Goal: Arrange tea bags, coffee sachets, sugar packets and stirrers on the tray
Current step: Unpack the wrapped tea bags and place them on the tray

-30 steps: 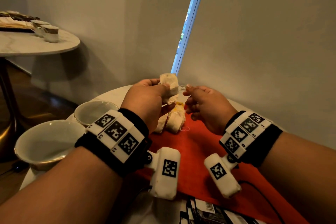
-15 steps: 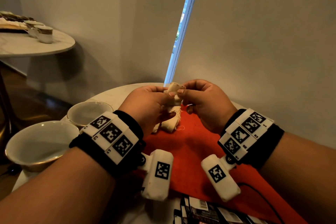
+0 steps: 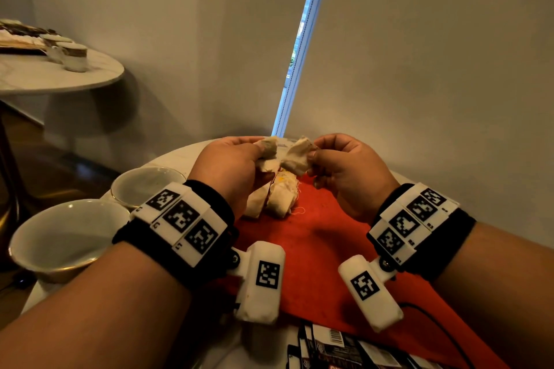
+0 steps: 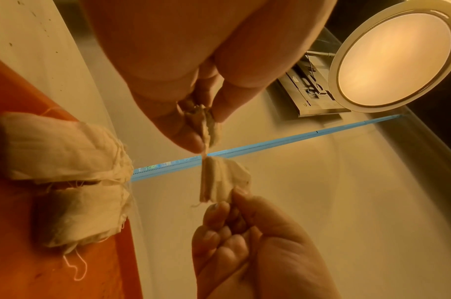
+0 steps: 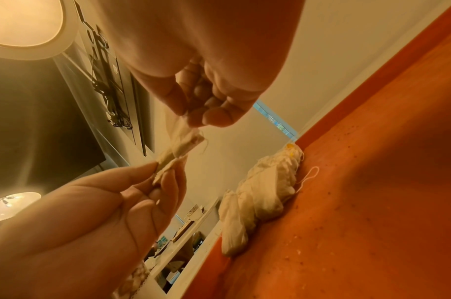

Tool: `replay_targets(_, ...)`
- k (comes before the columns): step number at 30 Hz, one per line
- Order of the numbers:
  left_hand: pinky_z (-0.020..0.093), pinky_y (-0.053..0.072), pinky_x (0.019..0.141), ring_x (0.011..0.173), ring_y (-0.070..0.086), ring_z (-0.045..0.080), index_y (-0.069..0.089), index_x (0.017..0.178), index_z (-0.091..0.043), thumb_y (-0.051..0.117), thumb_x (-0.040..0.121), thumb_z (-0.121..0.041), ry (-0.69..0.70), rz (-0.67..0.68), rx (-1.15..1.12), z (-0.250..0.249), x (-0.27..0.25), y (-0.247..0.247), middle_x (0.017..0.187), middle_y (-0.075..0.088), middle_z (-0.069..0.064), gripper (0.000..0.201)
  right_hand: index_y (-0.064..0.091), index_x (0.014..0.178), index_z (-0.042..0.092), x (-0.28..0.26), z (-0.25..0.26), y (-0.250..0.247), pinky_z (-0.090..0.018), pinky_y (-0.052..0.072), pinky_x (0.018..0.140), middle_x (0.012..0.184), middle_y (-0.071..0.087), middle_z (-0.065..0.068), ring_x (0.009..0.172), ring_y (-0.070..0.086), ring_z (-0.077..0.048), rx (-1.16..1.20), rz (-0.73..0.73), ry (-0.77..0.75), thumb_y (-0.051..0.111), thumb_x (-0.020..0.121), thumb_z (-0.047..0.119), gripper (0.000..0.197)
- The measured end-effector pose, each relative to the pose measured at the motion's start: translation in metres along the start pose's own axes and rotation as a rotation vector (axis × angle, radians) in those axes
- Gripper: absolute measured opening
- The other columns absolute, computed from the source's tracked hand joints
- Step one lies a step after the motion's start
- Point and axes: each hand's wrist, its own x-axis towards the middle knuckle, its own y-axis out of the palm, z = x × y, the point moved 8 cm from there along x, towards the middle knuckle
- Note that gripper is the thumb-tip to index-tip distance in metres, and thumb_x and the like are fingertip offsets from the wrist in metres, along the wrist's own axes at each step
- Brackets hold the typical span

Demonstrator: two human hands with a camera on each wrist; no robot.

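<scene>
Two hands meet above the far end of a flat red-orange tray [image 3: 323, 249], each pinching one cream-coloured, crumpled cloth tea bag. The left hand [image 3: 230, 168] holds its tea bag [image 3: 268, 150] between thumb and curled fingers [image 4: 227, 97]; the right hand [image 3: 344, 171] pinches the second tea bag [image 3: 299, 156] the same way. The two bags touch at a narrow point between the hands — lined up roughly left to right. Below them, a pile of similar soft tea bags [image 3: 277, 196] lies on the tray near its far edge, long axes running away from the person, a loose thread trailing beside it. Most of the tray nearer the person is bare. Two white glazed cups [image 3: 69, 237] stand on the pale round surface [image 3: 180, 156] just left of the tray. Dark printed sachets [image 3: 335, 347] lie at the tray's near edge.
</scene>
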Motion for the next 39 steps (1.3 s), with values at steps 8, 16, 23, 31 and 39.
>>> replay_targets(8, 0.03, 0.056, 0.065, 0.078, 0.066, 0.02, 0.071, 0.105, -0.006, 0.076, 0.086, -0.012, 0.108, -0.138, -0.067, -0.012, 0.006, -0.014, 0.092, 0.074, 0.011, 0.021, 0.063, 0.087, 0.008, 0.003, -0.02, -0.009, -0.029, 0.045, 0.049, 0.068, 0.063, -0.009, 0.056, 0.059, -0.02, -0.137, -0.068, 0.128, 0.057, 0.089, -0.007, 0.017)
replay_targets(16, 0.027, 0.056, 0.063, 0.08, 0.068, 0.018, 0.069, 0.101, -0.009, 0.072, 0.089, -0.013, 0.122, -0.152, -0.073, -0.016, 0.006, -0.016, 0.094, 0.074, 0.01, 0.013, 0.068, 0.093, 0.003, -0.017, -0.054, 0.03, -0.028, 0.052, 0.053, 0.066, 0.066, -0.01, 0.055, 0.063, -0.018, -0.506, 0.343, 0.422, 0.065, 0.086, -0.005, 0.011)
replay_targets(23, 0.027, 0.058, 0.067, 0.08, 0.069, 0.018, 0.069, 0.097, -0.011, 0.074, 0.088, -0.012, 0.119, -0.126, -0.078, -0.015, 0.007, -0.015, 0.093, 0.075, 0.009, 0.01, 0.063, 0.086, 0.006, 0.006, -0.064, 0.029, -0.035, 0.058, 0.067, 0.075, 0.065, -0.014, 0.067, 0.065, -0.025, -0.507, 0.275, 0.4, 0.063, 0.085, -0.007, 0.013)
replay_targets(31, 0.027, 0.055, 0.062, 0.078, 0.069, 0.018, 0.069, 0.1, -0.01, 0.075, 0.087, -0.011, 0.109, -0.111, -0.086, -0.013, 0.006, -0.013, 0.097, 0.075, 0.013, 0.014, 0.061, 0.09, 0.003, 0.012, -0.073, 0.025, -0.052, 0.059, 0.084, 0.078, 0.071, -0.022, 0.073, 0.072, -0.032, -0.525, 0.214, 0.461, 0.065, 0.086, -0.009, 0.014)
replay_targets(39, 0.033, 0.057, 0.067, 0.078, 0.067, 0.022, 0.063, 0.094, -0.012, 0.067, 0.091, -0.005, 0.064, -0.069, -0.097, -0.012, 0.0, -0.006, 0.087, 0.072, 0.01, 0.009, 0.069, 0.086, 0.012, 0.017, -0.054, 0.009, -0.027, 0.048, 0.049, 0.079, 0.075, -0.009, 0.065, 0.067, -0.024, -0.598, 0.095, 0.31, 0.075, 0.085, 0.013, 0.006)
